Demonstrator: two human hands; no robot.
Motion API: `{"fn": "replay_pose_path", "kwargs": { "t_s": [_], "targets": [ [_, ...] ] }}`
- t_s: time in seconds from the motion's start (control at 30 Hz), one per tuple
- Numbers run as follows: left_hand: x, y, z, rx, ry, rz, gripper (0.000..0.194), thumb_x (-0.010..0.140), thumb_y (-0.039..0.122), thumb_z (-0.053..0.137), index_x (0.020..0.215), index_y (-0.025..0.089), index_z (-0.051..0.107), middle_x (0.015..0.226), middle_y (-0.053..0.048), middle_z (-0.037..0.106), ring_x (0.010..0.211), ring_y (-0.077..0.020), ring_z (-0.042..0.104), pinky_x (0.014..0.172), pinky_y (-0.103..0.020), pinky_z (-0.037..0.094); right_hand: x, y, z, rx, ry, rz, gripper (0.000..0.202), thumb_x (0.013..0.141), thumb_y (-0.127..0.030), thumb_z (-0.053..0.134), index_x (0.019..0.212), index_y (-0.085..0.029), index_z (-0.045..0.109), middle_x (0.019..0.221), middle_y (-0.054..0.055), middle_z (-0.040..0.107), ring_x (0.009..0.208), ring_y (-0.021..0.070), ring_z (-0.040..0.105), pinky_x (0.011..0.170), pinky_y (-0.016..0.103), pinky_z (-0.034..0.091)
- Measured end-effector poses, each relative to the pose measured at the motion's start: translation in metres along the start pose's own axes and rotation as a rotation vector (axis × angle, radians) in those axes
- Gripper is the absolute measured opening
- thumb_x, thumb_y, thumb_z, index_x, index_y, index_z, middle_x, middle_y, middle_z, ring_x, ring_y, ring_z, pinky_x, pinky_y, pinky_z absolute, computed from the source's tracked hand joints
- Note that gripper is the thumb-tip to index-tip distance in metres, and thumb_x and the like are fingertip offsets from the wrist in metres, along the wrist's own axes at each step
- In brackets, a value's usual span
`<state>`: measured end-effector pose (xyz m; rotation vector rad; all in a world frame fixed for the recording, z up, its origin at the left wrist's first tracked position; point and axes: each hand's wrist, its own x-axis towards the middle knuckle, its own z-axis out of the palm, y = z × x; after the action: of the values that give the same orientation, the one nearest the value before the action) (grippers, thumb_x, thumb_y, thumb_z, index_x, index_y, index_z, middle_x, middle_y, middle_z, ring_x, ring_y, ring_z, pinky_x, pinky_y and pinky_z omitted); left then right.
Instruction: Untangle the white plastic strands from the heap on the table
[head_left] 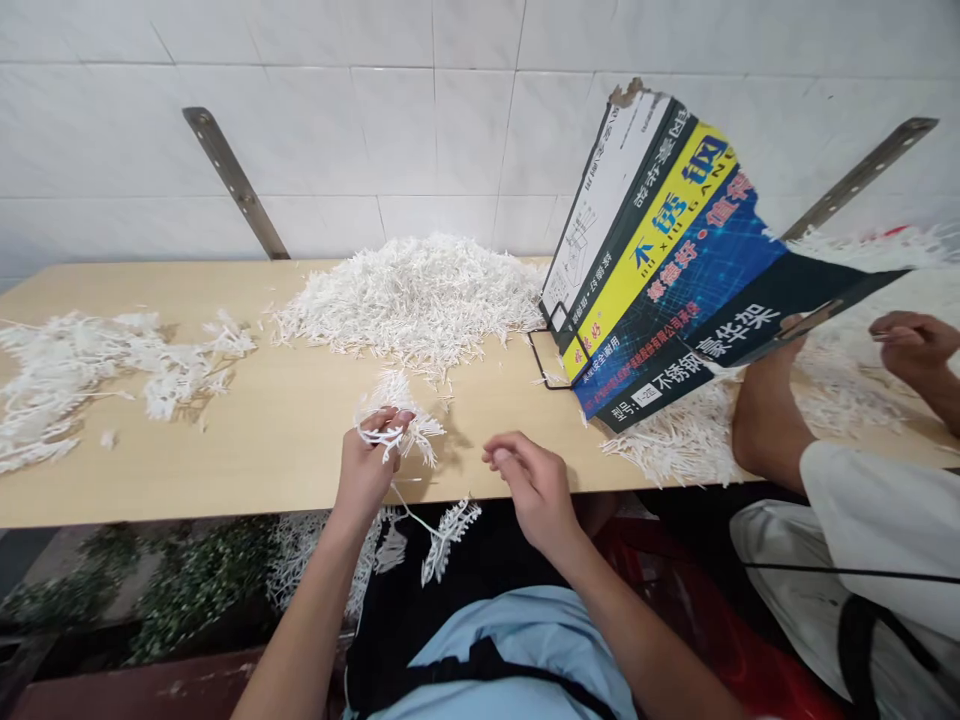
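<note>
My left hand (377, 450) is closed on a bunch of white branched plastic sprigs (420, 425) above the front edge of the table. From below that hand a thin stem hangs with a white sprig (450, 535) at its end, over my lap. To its right, my right hand (529, 485) is held with curled fingers, thumb near the index fingertip; whether something small sits between them is hidden. Behind both hands lies a large heap of small white pieces (427, 290). More white sprigs (161, 370) are spread at the left of the table.
A printed cardboard sheet (667, 270) stands on the wooden table (247, 450) at the right, by a black wire stand (536, 360). Beyond it are another person's hands (907, 345) and more white pieces (682, 440). Metal brackets (236, 180) are on the tiled wall.
</note>
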<state>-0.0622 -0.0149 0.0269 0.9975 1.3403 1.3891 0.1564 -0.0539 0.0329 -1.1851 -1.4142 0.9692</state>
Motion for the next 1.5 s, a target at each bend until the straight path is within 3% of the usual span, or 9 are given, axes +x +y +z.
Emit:
{"fn": "replay_pose_path", "kwargs": {
  "t_s": [0.1, 0.2, 0.4, 0.77, 0.97, 1.1, 1.2, 1.37, 1.5],
  "targets": [
    [0.015, -0.012, 0.008, 0.04, -0.09, -0.033, 0.033, 0.083, 0.048, 0.072, 0.086, 0.016, 0.066, 0.054, 0.008, 0.039, 0.044, -0.0065, 0.031, 0.044, -0.021, 0.026, 0.048, 0.001, 0.008, -0.133, -0.177, -0.042, 0.021, 0.097, -0.04, 0.061, 0.107, -0.026, 0.073, 0.102, 0.005, 0.075, 0.086, 0.0211, 0.066, 0.077, 0.032, 0.048],
    [0.022, -0.021, 0.012, 0.174, -0.103, 0.022, 0.026, 0.083, 0.041, 0.067, 0.09, 0.016, 0.068, 0.062, 0.002, 0.058, 0.051, -0.0113, 0.047, 0.05, -0.022, 0.035, 0.089, 0.009, 0.019, -0.224, -0.418, -0.121, 0.034, 0.091, -0.046, 0.069, 0.12, -0.027, 0.07, 0.102, 0.004, 0.075, 0.083, 0.0197, 0.065, 0.072, 0.029, 0.044],
    [0.023, -0.024, 0.013, 0.362, -0.105, 0.177, 0.026, 0.087, 0.031, 0.055, 0.094, 0.015, 0.074, 0.092, -0.007, 0.077, 0.089, -0.0231, 0.068, 0.081, -0.03, 0.049, 0.132, 0.035, 0.033, -0.356, -0.681, -0.29, 0.024, 0.092, -0.042, 0.069, 0.082, -0.02, 0.072, 0.067, -0.001, 0.065, 0.063, 0.0136, 0.055, 0.063, 0.024, 0.034],
    [0.027, -0.023, 0.014, 0.452, -0.143, 0.142, 0.024, 0.086, 0.029, 0.054, 0.082, 0.015, 0.073, 0.078, -0.003, 0.074, 0.074, -0.0202, 0.061, 0.067, -0.027, 0.042, 0.134, 0.043, 0.03, -0.09, -0.47, 0.032, 0.054, 0.098, -0.056, 0.053, 0.06, -0.019, 0.063, 0.047, 0.0, 0.056, 0.048, 0.013, 0.053, 0.054, 0.026, 0.038],
    [0.023, -0.028, 0.009, 0.403, 0.014, 0.106, 0.021, 0.086, 0.031, 0.056, 0.074, 0.017, 0.066, 0.06, 0.0, 0.06, 0.059, -0.0148, 0.05, 0.058, -0.025, 0.036, 0.147, 0.053, 0.032, 0.237, -0.032, 0.199, 0.049, 0.096, -0.063, 0.05, 0.074, -0.02, 0.06, 0.058, 0.001, 0.058, 0.045, 0.0114, 0.044, 0.044, 0.026, 0.032],
    [0.023, -0.023, 0.013, 0.429, -0.031, 0.116, 0.02, 0.086, 0.03, 0.056, 0.077, 0.016, 0.067, 0.068, -0.001, 0.065, 0.065, -0.0157, 0.053, 0.062, -0.025, 0.038, 0.141, 0.043, 0.033, -0.032, -0.142, -0.105, 0.032, 0.096, -0.05, 0.059, 0.106, -0.022, 0.072, 0.102, 0.008, 0.073, 0.089, 0.0198, 0.064, 0.074, 0.031, 0.049],
    [0.023, -0.02, 0.016, 0.468, -0.057, 0.141, 0.02, 0.086, 0.028, 0.054, 0.08, 0.016, 0.069, 0.073, -0.001, 0.069, 0.071, -0.0173, 0.056, 0.066, -0.026, 0.039, 0.135, 0.035, 0.03, -0.072, -0.224, -0.226, 0.037, 0.098, -0.047, 0.058, 0.127, -0.027, 0.068, 0.132, 0.008, 0.066, 0.113, 0.0237, 0.061, 0.09, 0.035, 0.049],
    [0.023, -0.019, 0.017, 0.469, -0.079, 0.156, 0.021, 0.087, 0.028, 0.054, 0.081, 0.015, 0.069, 0.073, -0.002, 0.069, 0.071, -0.0179, 0.057, 0.066, -0.026, 0.038, 0.133, 0.038, 0.029, -0.136, -0.521, -0.223, 0.024, 0.091, -0.044, 0.07, 0.096, -0.023, 0.08, 0.088, 0.005, 0.074, 0.082, 0.0198, 0.063, 0.074, 0.031, 0.046],
    [0.022, -0.023, 0.017, 0.528, -0.146, 0.151, 0.018, 0.083, 0.022, 0.054, 0.072, 0.016, 0.068, 0.063, 0.0, 0.065, 0.063, -0.0167, 0.055, 0.06, -0.025, 0.034, 0.138, 0.048, 0.031, -0.015, -0.339, -0.033, 0.032, 0.09, -0.048, 0.069, 0.077, -0.02, 0.076, 0.068, 0.002, 0.068, 0.062, 0.0156, 0.056, 0.058, 0.028, 0.038]
  ]
}}
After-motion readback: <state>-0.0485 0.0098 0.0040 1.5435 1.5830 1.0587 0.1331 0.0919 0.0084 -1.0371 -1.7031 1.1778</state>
